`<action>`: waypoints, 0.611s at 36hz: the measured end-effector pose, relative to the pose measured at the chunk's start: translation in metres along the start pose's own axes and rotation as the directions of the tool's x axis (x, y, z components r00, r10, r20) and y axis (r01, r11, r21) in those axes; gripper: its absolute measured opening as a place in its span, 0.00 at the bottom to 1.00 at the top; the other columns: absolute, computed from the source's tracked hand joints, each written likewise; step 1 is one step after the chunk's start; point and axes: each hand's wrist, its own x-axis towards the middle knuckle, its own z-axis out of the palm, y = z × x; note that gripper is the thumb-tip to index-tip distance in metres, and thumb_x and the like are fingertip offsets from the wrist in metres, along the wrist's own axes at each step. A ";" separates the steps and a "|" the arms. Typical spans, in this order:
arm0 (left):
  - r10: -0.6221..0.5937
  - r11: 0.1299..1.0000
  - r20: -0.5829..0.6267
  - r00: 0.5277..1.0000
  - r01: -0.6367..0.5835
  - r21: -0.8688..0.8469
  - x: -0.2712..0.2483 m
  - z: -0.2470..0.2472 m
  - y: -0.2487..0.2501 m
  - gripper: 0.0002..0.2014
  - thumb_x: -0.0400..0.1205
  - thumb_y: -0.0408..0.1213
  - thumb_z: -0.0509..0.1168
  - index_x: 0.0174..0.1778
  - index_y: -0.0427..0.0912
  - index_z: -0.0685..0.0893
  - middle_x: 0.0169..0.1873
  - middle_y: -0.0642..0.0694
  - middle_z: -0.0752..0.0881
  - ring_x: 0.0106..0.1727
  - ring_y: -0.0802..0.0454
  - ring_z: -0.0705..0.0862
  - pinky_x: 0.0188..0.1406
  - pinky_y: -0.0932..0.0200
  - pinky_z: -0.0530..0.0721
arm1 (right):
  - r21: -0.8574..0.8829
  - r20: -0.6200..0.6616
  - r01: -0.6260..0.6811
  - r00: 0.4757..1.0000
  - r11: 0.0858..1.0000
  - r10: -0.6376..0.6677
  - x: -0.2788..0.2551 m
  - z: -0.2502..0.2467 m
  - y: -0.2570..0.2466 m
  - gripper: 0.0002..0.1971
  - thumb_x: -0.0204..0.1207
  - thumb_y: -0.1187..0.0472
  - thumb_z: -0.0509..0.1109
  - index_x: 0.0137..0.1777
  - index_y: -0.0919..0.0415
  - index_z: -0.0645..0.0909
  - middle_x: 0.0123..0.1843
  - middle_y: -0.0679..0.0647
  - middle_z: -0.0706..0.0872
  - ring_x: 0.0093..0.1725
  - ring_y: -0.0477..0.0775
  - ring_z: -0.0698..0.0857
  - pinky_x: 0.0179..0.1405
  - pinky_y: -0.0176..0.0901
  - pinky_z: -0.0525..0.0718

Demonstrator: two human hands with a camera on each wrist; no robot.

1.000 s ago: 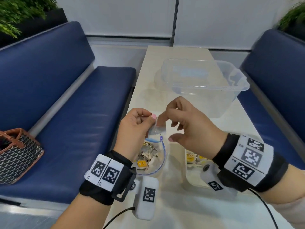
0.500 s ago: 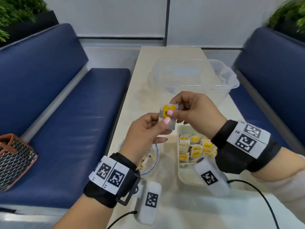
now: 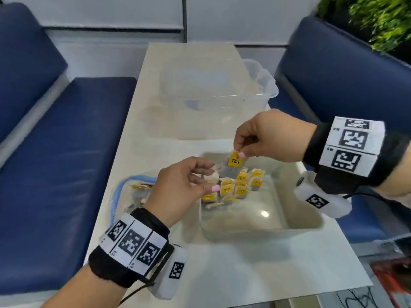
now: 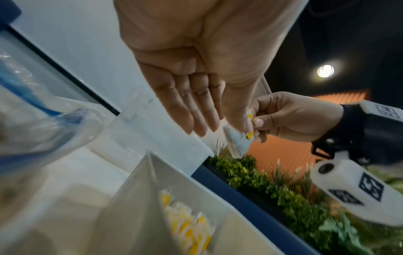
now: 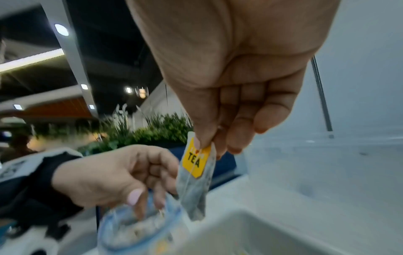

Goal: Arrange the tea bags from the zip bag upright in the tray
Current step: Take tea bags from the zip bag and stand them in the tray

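My right hand [image 3: 240,154] pinches a grey tea bag [image 3: 233,166] by its top, at the yellow "TEA" tag, and the bag hangs upright over the far left part of the white tray [image 3: 262,227]. Several tea bags [image 3: 236,185] with yellow tags stand in rows in that part of the tray. My left hand [image 3: 209,178] hovers just left of the hanging bag with loosely curled fingers and holds nothing. The zip bag [image 3: 126,188], with a blue zip and more tea bags inside, lies left of the tray, partly hidden by my left wrist. The right wrist view shows the held tea bag [image 5: 194,172] above the zip bag [image 5: 139,229].
A clear plastic bin [image 3: 213,85] stands on the table beyond the tray. Blue benches run along the left [image 3: 66,152] and the right [image 3: 344,74] of the narrow table. The near right half of the tray holds no bags.
Half a second ago both hands held the tea bag up above the table. My left hand has let go, and my right hand has brought the bag down over the tray's rows.
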 end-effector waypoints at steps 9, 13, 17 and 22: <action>-0.055 0.897 0.139 0.989 -0.012 0.443 -0.024 0.012 -0.032 0.21 0.65 0.41 0.81 0.47 0.63 0.80 0.45 0.65 0.80 0.39 0.73 0.75 0.39 0.78 0.70 | -0.236 0.161 -0.162 0.966 0.958 0.203 0.001 0.038 0.060 0.05 0.73 0.59 0.72 0.39 0.48 0.81 0.30 0.39 0.77 0.34 0.43 0.76 0.28 0.28 0.67; -0.045 0.880 0.144 0.989 -0.029 0.474 -0.028 0.014 -0.037 0.19 0.66 0.43 0.80 0.49 0.60 0.82 0.45 0.63 0.81 0.40 0.72 0.75 0.39 0.81 0.69 | -0.301 0.246 -0.163 0.939 0.940 0.241 0.005 0.056 0.070 0.04 0.73 0.61 0.71 0.43 0.53 0.86 0.38 0.44 0.83 0.41 0.48 0.79 0.36 0.35 0.75; -0.041 0.866 0.139 0.989 -0.035 0.499 -0.030 0.013 -0.038 0.19 0.65 0.45 0.80 0.48 0.61 0.81 0.43 0.67 0.79 0.40 0.70 0.76 0.41 0.81 0.70 | -0.357 0.321 -0.157 0.905 0.921 0.279 0.011 0.071 0.073 0.06 0.73 0.62 0.70 0.46 0.55 0.87 0.43 0.48 0.86 0.47 0.51 0.83 0.44 0.39 0.79; -0.054 0.868 0.139 0.989 -0.022 0.496 -0.030 0.013 -0.040 0.20 0.65 0.46 0.80 0.46 0.66 0.79 0.42 0.69 0.79 0.39 0.67 0.77 0.38 0.79 0.70 | -0.432 0.370 -0.154 0.869 0.889 0.330 0.022 0.083 0.075 0.07 0.73 0.62 0.68 0.47 0.57 0.86 0.48 0.53 0.88 0.50 0.56 0.86 0.49 0.44 0.83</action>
